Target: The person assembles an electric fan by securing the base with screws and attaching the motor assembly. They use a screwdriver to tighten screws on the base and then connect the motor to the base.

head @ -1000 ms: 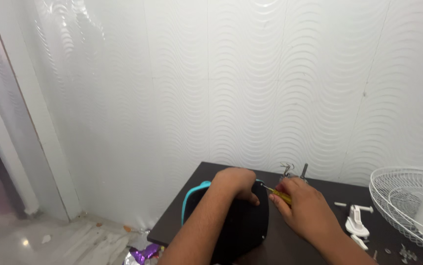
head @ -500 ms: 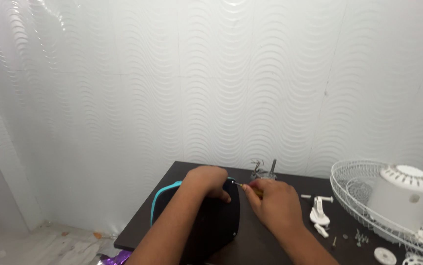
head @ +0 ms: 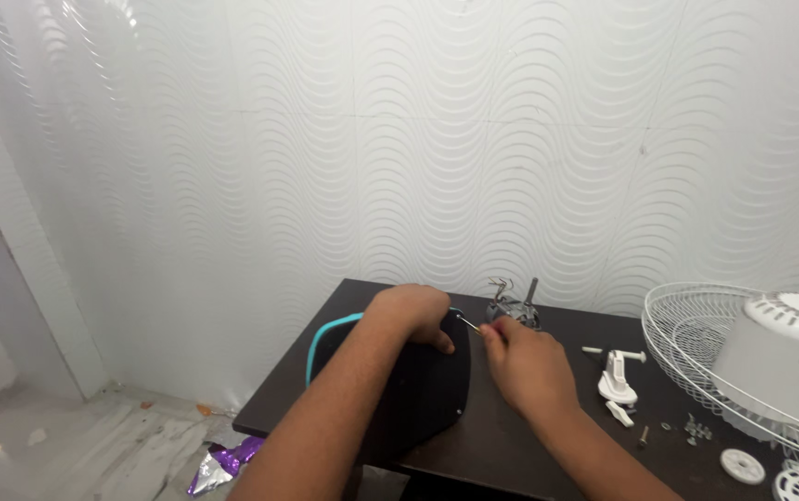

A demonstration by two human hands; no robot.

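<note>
Left hand (head: 413, 311): grip clenched over the top edge of a black panel with teal rim (head: 418, 390), which stands tilted on the dark surface (head: 511, 445) near its left front corner. Right hand (head: 525, 357): grip pinched on a thin screwdriver (head: 470, 324), its metal tip meeting the panel's upper right corner. Small motor with shaft (head: 514, 306) just behind the right hand. White bracket (head: 617, 380) and loose screws (head: 692, 427) to the right. White wire fan guard (head: 696, 339) and white motor housing (head: 785, 357) at far right
</note>
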